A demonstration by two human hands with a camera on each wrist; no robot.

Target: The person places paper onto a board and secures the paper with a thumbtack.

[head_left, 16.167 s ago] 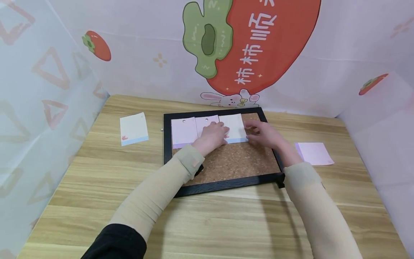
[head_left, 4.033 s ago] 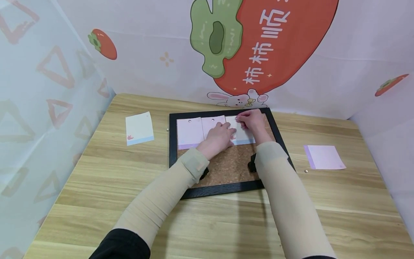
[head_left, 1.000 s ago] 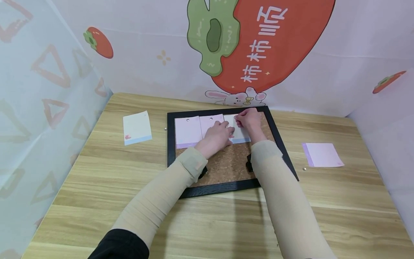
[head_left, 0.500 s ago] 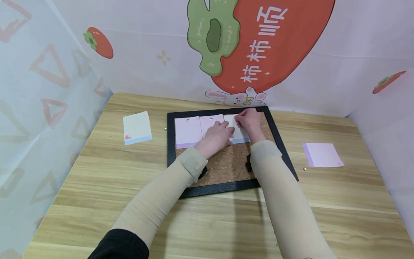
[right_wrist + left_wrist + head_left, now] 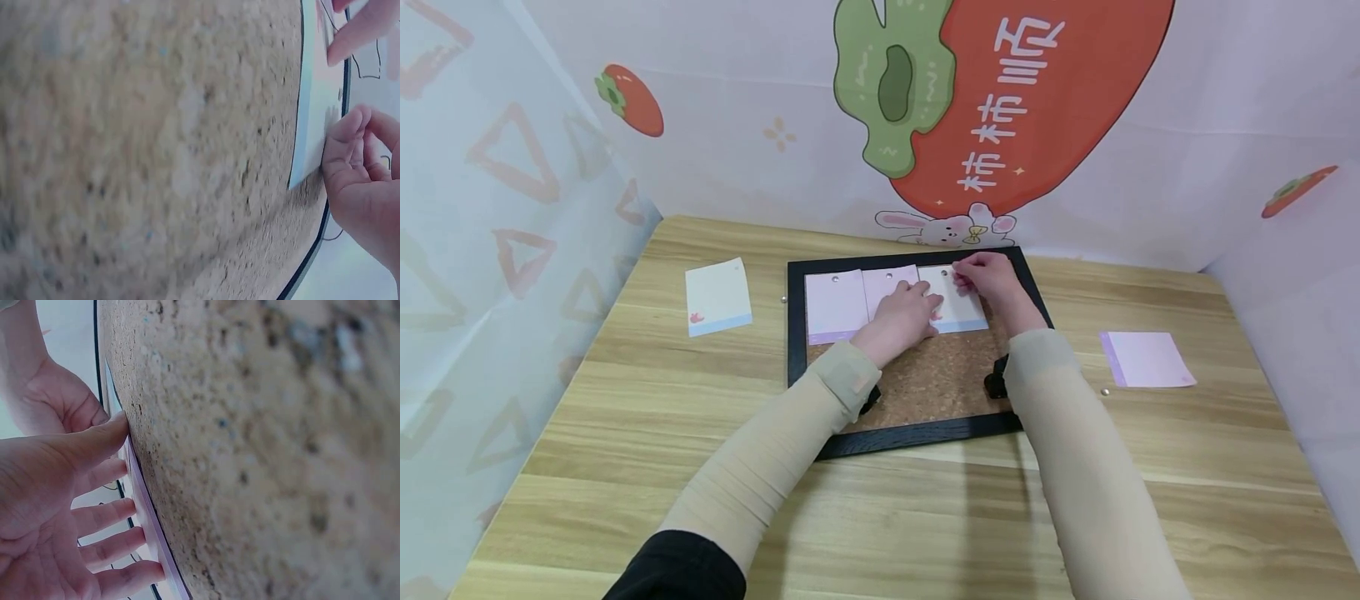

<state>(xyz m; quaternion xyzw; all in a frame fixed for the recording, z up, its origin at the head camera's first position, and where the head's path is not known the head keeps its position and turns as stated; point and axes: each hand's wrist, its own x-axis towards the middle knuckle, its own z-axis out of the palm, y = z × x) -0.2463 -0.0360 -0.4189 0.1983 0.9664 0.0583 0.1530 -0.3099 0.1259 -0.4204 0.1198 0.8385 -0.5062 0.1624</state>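
Note:
A black-framed cork board (image 5: 925, 379) leans or lies at the back of the table; three notes stand side by side along its top. Two are lilac, a left one (image 5: 837, 308) and a middle one (image 5: 877, 289), each with a silver thumbtack near its top. The third, a white note (image 5: 962, 310) with a blue lower band, bears a silver thumbtack (image 5: 944, 273) too. My left hand (image 5: 902, 321) rests across the middle and white notes, fingers extended. At the white note's upper right, my right hand (image 5: 996, 282) has curled fingers, thumb against forefinger, with nothing visible between them.
Another white note (image 5: 718, 297) lies on the table to the left, a lilac note (image 5: 1148, 359) to the right. Loose thumbtacks sit left of the board (image 5: 784, 298) and near the right note (image 5: 1105, 392). A printed cloth wall (image 5: 715, 167) stands behind.
My right hand has shifted slightly right, off the white note's top middle, uncovering the thumbtack there. Much earlier that note bore no visible thumbtack. My left hand has stayed in place.

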